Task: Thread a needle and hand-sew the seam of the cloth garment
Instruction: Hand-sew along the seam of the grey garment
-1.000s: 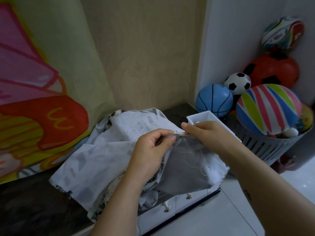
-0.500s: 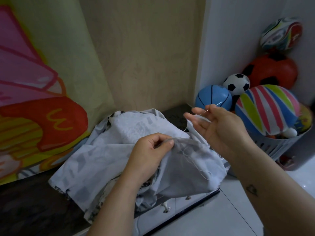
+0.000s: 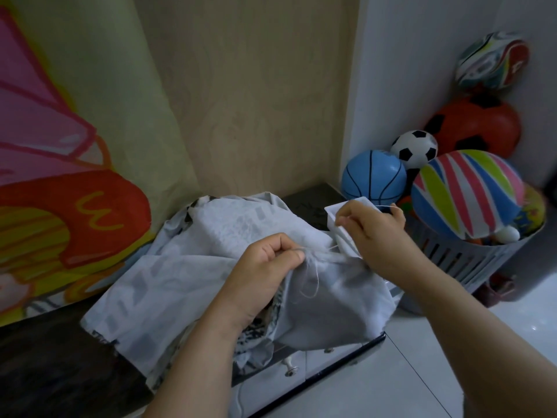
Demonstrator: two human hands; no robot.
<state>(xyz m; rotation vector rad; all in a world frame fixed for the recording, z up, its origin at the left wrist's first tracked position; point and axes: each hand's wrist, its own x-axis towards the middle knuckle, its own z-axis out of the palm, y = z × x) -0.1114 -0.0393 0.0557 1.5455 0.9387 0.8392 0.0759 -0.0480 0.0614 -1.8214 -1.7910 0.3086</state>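
A pale grey printed cloth garment (image 3: 193, 267) lies heaped on a dark counter. My left hand (image 3: 265, 267) grips a bunched fold of it at the seam, thumb against forefinger. A loop of light thread (image 3: 313, 282) hangs from that fold. My right hand (image 3: 373, 233) is just right of the seam, fingers curled, pinching the thread; a strand runs over its knuckles. The needle itself is too small to make out.
A small white box (image 3: 334, 211) sits on the counter behind my right hand. A grey slatted basket (image 3: 470, 257) full of several balls stands on the floor at right. A colourful poster (image 3: 60, 176) leans at left. Drawer knobs (image 3: 291, 371) show below the counter edge.
My right hand, raised open toward the balls half a second ago, has come back down toward the seam with its fingers curled. My left hand has kept its grip on the fold.
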